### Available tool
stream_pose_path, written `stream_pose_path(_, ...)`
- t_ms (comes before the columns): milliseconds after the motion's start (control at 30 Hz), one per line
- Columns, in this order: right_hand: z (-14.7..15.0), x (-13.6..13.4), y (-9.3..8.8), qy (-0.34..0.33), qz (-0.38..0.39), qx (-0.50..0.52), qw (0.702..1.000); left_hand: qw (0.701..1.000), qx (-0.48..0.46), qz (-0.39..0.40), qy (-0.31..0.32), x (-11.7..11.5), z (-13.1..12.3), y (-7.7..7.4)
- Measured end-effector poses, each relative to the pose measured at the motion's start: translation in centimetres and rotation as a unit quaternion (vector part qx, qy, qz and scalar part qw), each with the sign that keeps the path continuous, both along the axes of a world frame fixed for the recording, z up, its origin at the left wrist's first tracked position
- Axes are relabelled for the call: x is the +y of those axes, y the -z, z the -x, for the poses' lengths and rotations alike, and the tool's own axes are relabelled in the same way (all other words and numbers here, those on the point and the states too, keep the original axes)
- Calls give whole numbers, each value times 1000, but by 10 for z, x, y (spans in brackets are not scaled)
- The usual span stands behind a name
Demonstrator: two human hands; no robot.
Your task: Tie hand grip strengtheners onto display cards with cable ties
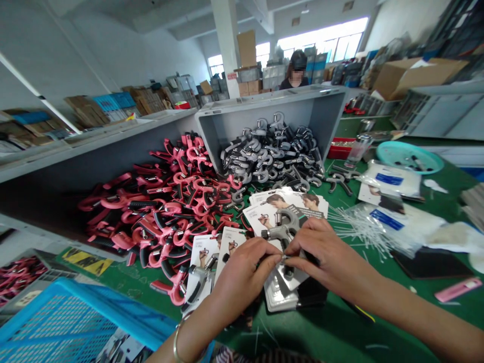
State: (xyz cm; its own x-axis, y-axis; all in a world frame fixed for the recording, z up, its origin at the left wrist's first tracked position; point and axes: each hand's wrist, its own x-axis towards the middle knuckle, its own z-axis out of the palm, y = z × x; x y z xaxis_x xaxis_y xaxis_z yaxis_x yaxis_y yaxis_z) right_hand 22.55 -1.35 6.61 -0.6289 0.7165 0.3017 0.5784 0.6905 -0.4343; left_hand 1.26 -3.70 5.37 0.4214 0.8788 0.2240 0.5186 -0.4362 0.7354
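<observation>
Two grips closed | left hand point(249, 264), right hand point(325, 249) apparently pinching a thin tie point(283, 256) at the gray exerciser point(286, 229) | next move likely calls for steady fingertips

The table point(328, 335) has a green top. At left, pink grips point(162, 222) spill onto it from a tipped bin point(124, 151); at upper centre, gray grips point(260, 159) spill from a second bin point(327, 113). Fanned cards point(315, 202) lie mid-frame. Toward the right edge lie white ties point(350, 229), a bag point(389, 179) and a turquoise dish point(431, 165); at lower right, a black sheet point(431, 264) and a pink bar point(458, 290). Striped tape point(86, 259) sticks at lower left.
</observation>
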Motion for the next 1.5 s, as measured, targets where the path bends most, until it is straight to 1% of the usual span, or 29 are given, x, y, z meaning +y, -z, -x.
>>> stream_pose_path(67,2,0,0,-2,3,2,1000,998,55,-26,-3,0,-2,-6)
stream_pose_path(133,4,0,-1,-10,2,2,1000,995,87,-48,-3,1,-2,-12)
stream_pose_path(200,3,1,-1,-16,6,8,1000,996,66,-59,-4,1,-1,-15)
stream_pose_path(267,1,2,1,-14,14,19,1000,999,10,-51,-14,0,1,-12)
stream_pose_path(367,-4,2,5,-8,42,51,998,997,-59,-24,-47,-9,-2,4)
stream_pose_path(433,-5,3,8,-6,65,90,994,995,-59,-31,-70,-16,-9,20)
stream_pose_path(500,-2,6,11,-18,95,136,986,992,-42,-66,-101,-21,-15,37)
stream_pose_path(567,2,9,14,-43,126,187,973,983,-35,-116,-136,-21,-18,49)
stream_pose_path(633,6,8,19,-65,145,229,960,973,-39,-161,-158,-18,-16,56)
stream_pose_path(667,6,6,22,-69,141,242,957,971,-39,-174,-158,-17,-13,57)
stream_pose_path(733,-2,-5,30,-52,101,247,962,974,-35,-168,-146,-16,-4,57)
stream_pose_path(767,-11,-12,37,-17,65,247,967,977,-38,-149,-144,-16,2,56)
stream_pose_path(800,-24,-20,46,40,26,243,969,980,-46,-123,-148,-18,8,54)
stream_pose_path(833,-40,-28,57,109,-11,232,966,982,-56,-90,-157,-19,14,53)
stream_pose_path(867,-58,-36,71,199,-40,219,954,981,-70,-57,-171,-20,21,52)
stream_pose_path(900,-77,-42,87,268,-40,172,947,978,-84,-25,-190,-21,27,51)
stream_pose_path(933,-96,-47,104,284,-22,105,953,973,-96,4,-212,-21,32,50)
stream_pose_path(1000,-125,-54,138,272,22,-18,962,962,-100,58,-247,-17,37,48)
stream_pose_path(1033,-135,-55,152,261,22,-77,962,959,-96,82,-254,-14,37,48)
stream_pose_path(1100,-142,-52,172,232,19,-163,959,955,-96,135,-246,-7,33,45)
stream_pose_path(1133,-141,-49,177,216,22,-188,958,951,-113,172,-231,-4,31,43)
stream_pose_path(1167,-139,-45,178,200,33,-200,959,942,-143,215,-215,-3,29,40)
stream_pose_path(1233,-135,-40,173,171,73,-184,965,909,-232,292,-187,-2,29,33)
stream_pose_path(1300,-137,-40,164,177,159,-128,963,874,-316,322,-183,-5,33,28)
stream_pose_path(1333,-142,-42,159,197,221,-87,951,863,-345,315,-193,-7,35,26)
stream_pose_path(1367,-148,-46,155,226,286,-37,930,857,-364,301,-208,-9,38,26)
stream_pose_path(1433,-162,-57,148,288,392,74,870,856,-370,264,-246,-11,42,26)
stream_pose_path(1467,-167,-63,143,305,420,109,848,861,-366,242,-259,-11,42,27)
stream_pose_path(1500,-170,-68,137,309,422,117,844,867,-361,221,-263,-9,41,28)
